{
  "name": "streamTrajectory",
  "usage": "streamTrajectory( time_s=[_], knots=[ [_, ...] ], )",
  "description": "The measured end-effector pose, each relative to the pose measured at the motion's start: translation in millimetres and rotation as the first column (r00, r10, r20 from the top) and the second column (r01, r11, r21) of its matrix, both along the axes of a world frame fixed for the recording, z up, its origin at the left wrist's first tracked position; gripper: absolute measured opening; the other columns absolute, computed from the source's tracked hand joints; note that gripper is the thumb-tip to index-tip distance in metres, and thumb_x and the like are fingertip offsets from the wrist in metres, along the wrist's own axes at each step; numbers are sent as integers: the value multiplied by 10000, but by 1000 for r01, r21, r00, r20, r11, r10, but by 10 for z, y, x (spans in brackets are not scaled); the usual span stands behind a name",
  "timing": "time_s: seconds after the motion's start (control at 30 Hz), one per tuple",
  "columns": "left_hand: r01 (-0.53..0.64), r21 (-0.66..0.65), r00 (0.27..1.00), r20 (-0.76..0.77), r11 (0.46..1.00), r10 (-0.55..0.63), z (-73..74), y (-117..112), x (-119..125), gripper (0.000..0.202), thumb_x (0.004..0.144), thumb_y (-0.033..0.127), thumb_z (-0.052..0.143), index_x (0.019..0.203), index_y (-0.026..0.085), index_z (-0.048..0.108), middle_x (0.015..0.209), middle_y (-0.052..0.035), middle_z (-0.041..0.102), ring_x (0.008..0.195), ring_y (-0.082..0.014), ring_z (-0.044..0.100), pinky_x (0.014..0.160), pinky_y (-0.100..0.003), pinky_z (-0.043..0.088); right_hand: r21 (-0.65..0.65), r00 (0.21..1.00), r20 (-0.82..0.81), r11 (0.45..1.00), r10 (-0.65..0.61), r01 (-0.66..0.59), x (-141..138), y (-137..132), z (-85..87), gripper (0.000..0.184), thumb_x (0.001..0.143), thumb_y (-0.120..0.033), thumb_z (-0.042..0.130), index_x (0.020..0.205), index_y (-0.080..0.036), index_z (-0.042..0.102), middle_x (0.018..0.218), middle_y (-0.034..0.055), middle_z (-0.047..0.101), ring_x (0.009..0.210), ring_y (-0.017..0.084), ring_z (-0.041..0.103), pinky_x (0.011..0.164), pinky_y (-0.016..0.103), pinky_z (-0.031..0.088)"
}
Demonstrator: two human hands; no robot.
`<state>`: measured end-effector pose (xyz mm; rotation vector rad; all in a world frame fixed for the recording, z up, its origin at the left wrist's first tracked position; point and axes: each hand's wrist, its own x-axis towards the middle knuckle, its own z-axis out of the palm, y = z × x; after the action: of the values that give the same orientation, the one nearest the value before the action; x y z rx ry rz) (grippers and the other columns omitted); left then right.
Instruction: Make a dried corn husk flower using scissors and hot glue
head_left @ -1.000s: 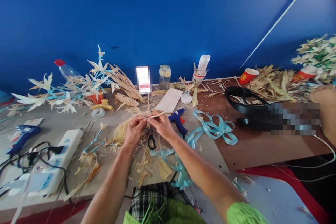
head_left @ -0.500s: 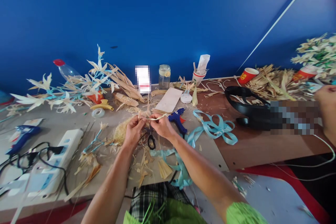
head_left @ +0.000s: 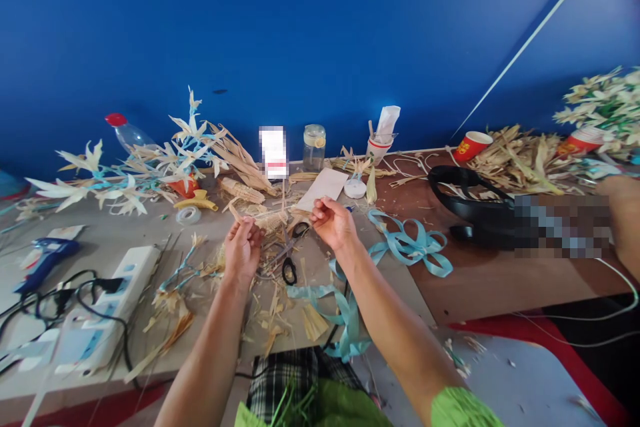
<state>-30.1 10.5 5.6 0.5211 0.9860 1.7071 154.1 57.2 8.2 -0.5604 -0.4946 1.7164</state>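
Nearest the person, by the front edge of the worktop (head_left: 480, 287), a light blue ribbon (head_left: 349, 320) trails down beside a fan-shaped husk scrap (head_left: 314, 322), both lying much as they did half a second ago. Beyond them the change shows plainly: the two hands, which met over one pale strip a moment ago, have drawn well apart. The left hand (head_left: 243, 248) has its grip closed, fingertips together, seemingly on a pale husk strip (head_left: 234, 210) that points up and away from them. The right hand (head_left: 334, 221) has come back to the right with its fingers curled; whether its grip holds a thin shred cannot be told. The parting suggests that the strip is now the left hand's alone and that the joint handling has paused. Between the hands, the scissors (head_left: 289, 271) have come into fuller view on the worktop, while the blue glue gun (head_left: 349, 209) is now mostly hidden behind the right hand. Farther back, the white sheet (head_left: 323, 188) and the glass jar (head_left: 314, 148) stay put.
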Motion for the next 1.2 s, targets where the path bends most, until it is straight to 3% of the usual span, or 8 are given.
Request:
streamTrajectory(
  time_s=[0.43,0.67,0.8,0.87,0.93,1.03,1.13,1.2],
  knots=[
    [21,80,997,78,997,-27,-5,2,-31,357,666,234,740,594,171,396,482,112,322,399,-20,270,575,-208,415,-86,890,-352,957,-289,276,424,184,48,117,756,-144,539,676,-187,466,692,-35,574,461,42,359,509,203,383],
    [18,74,992,120,997,-26,-14,-1,-50,341,673,203,733,595,166,403,473,112,330,397,-17,279,572,-207,414,-84,847,-339,910,-410,407,615,232,26,158,777,-166,549,685,-193,424,630,-51,523,453,42,390,510,195,401],
    [27,71,991,129,997,-36,-14,-1,-51,314,665,197,737,615,164,429,475,116,335,396,-13,278,570,-203,411,-91,814,-190,836,-548,541,678,307,-22,158,789,-229,560,716,-198,423,607,-65,484,437,40,371,496,193,386],
    [32,70,991,124,997,-40,-19,2,-43,328,658,199,743,608,165,421,480,114,343,396,-11,281,570,-204,415,-55,776,43,774,-630,631,609,322,-58,161,795,-314,552,741,-196,459,627,-59,481,446,45,373,500,204,386],
    [31,65,993,113,997,-38,-23,3,-31,346,654,213,748,594,166,411,481,112,348,395,-13,285,571,-210,421,140,646,374,730,-665,669,474,294,-92,179,757,-349,585,807,-186,529,728,-26,536,514,62,440,548,225,415],
    [30,41,996,88,999,-34,-25,2,-14,330,654,243,753,595,162,439,476,110,350,399,-18,290,569,-216,428,524,356,694,778,-626,345,242,175,-121,331,653,-286,687,953,-177,602,984,72,613,775,149,569,736,294,461],
    [39,33,997,65,999,-42,-16,-6,0,310,641,263,764,598,158,475,472,109,345,403,-19,294,563,-212,428,575,233,808,811,-541,-107,84,39,-114,131,768,-284,592,806,-168,638,838,82,659,752,173,593,750,303,455],
    [51,29,997,54,998,-52,-5,-16,12,304,630,267,772,595,156,491,469,107,342,406,-20,302,558,-205,427,562,173,826,800,-536,-210,26,-22,-99,215,833,-308,525,700,-166,617,718,74,646,696,173,586,725,301,451]
  ],
)
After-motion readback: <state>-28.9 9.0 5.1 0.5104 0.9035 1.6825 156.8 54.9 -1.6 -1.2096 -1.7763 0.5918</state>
